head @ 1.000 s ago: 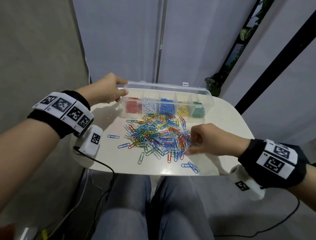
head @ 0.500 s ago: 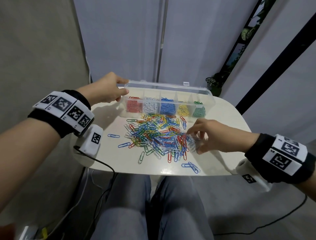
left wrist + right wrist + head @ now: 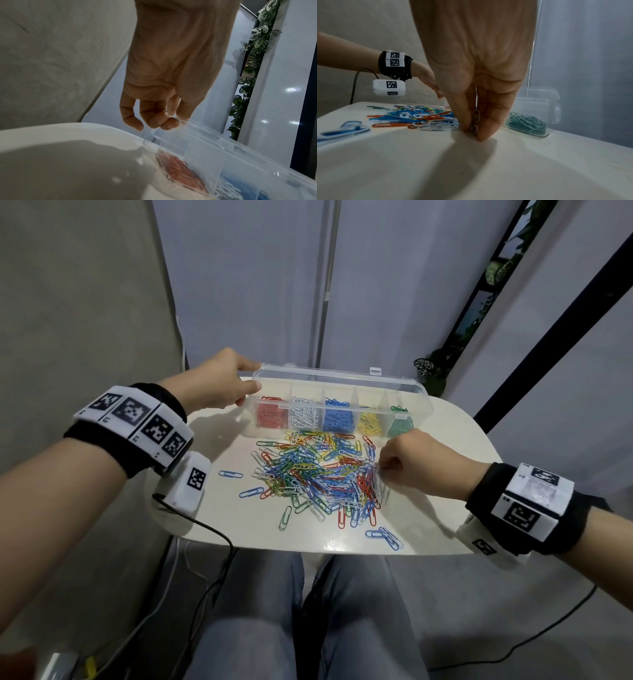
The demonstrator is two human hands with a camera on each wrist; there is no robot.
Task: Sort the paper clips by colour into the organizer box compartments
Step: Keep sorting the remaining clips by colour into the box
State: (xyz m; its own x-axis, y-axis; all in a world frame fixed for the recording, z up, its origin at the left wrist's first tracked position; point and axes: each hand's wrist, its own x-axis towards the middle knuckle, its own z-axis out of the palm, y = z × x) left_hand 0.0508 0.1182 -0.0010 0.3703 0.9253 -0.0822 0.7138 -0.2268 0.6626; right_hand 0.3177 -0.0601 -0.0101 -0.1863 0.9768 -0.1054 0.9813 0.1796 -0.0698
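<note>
Hands: right [image 3: 407,465] pinches looped wire clips [image 3: 475,119]; left [image 3: 219,386] grips clear plastic box [image 3: 342,392].

Dim, even light from above; glare on table [image 3: 337,544] near edge. Soft shadows under hands. Wrist pics grainy, blurred up close, edges bent by wide lens.

A small indoor recording corner, not clearly a home or an office: a little rounded white worktop [image 3: 455,436] stands against pale blue-grey wall panels [image 3: 246,285], with a leafy climbing plant [image 3: 254,44] beyond the left hand's fingers [image 3: 132,117] and cables [image 3: 205,587] trailing on the floor.
</note>
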